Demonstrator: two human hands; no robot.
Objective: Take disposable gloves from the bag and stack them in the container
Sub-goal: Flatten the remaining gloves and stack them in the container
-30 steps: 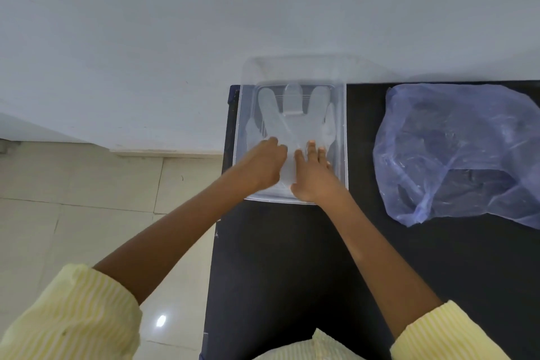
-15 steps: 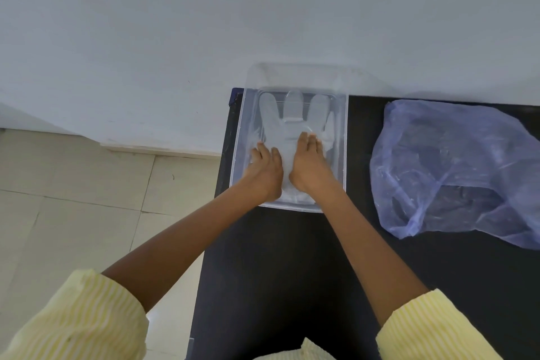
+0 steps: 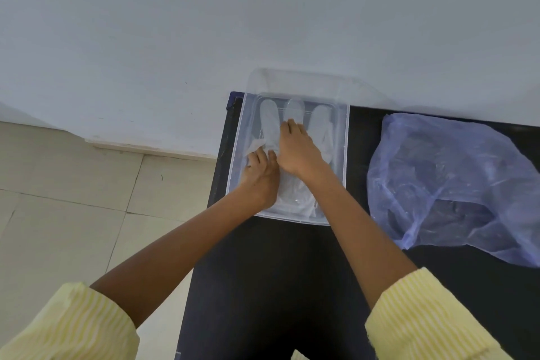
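Observation:
A clear plastic container [image 3: 346, 137] sits at the far left end of the black table, against the wall. Translucent white disposable gloves [image 3: 270, 120] lie flat inside it, fingers pointing to the wall. My right hand [image 3: 295, 147] lies flat on the gloves, fingers straight, reaching up to the glove fingers. My left hand [image 3: 260, 172] presses on the left part of the gloves near the thumb, its fingers stretched forward. A crumpled bluish plastic bag [image 3: 455, 181] lies to the right of the container.
The black table [image 3: 280, 278] runs toward me between my arms. Its left edge drops to a beige tiled floor [image 3: 73, 199]. A pale wall [image 3: 263, 23] stands directly behind the container.
My right hand has slid forward over the gloves toward the wall, from the palm area to the glove fingers. My left hand has shifted slightly left and forward.

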